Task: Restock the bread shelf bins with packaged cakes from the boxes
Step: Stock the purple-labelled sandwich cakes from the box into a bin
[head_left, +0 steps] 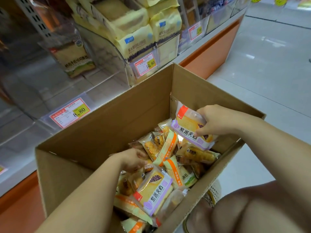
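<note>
An open cardboard box [104,125] stands on the floor before the shelf, holding several packaged cakes in orange, purple and green wrappers. My right hand [217,121] grips a purple-and-white cake pack [186,126] lifted above the pile at the box's far right. My left hand [133,159] reaches down into the middle of the pile, its fingers curled among the packs; what they hold is hidden. Another purple pack [154,192] lies on top near the front.
A clear acrylic shelf bin [107,52] holds yellow bread packs [136,42] behind a 10.80 price tag. Left of it a bin with an 8.80 tag [70,112] contains one bread pack [74,59]. The orange shelf base [208,52] borders white floor tiles. My knees show at bottom right.
</note>
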`<state>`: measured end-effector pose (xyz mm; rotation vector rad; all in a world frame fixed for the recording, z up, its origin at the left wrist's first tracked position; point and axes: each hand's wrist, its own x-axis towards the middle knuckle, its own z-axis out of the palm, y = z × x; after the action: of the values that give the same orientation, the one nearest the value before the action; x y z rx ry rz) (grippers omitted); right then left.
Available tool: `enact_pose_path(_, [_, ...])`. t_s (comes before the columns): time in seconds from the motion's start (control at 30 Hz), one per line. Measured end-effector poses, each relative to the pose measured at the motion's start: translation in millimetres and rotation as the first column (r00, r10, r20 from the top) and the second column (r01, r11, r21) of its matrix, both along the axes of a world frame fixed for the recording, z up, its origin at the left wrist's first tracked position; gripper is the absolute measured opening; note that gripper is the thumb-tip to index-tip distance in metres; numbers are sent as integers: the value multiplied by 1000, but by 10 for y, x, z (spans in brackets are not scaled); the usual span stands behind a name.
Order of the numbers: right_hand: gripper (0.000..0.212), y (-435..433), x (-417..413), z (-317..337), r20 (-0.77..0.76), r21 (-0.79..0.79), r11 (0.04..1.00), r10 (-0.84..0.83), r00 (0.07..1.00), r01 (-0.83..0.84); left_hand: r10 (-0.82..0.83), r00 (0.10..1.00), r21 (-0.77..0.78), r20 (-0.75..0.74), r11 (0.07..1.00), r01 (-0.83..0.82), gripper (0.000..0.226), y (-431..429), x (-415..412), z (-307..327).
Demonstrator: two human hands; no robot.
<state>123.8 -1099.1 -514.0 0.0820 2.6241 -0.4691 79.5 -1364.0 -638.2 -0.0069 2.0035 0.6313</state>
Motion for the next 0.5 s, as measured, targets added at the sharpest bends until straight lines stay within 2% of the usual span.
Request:
enact_pose_path(0.07, [31, -8, -7, 1, 10, -15, 1000, -1, 1000, 2, -111, 994, -75, -8, 991, 110, 47, 12, 27, -70])
enact_pose_path(0.2, [28, 1, -10, -16, 30, -27, 1000, 8, 1000, -7, -424, 905, -233, -40, 885, 404, 52, 184, 140, -147])
enact_pose_path(0.4, [30, 15, 13, -13, 51, -56, 998, 15, 999, -13, -470, 883, -271, -6, 850, 451, 55, 331, 241, -202])
enact_pose_path(0.5, [28, 19, 7, -15, 46, -68, 997, 25, 999, -22, -471, 882, -235, -2, 858, 458, 42, 374, 201, -167])
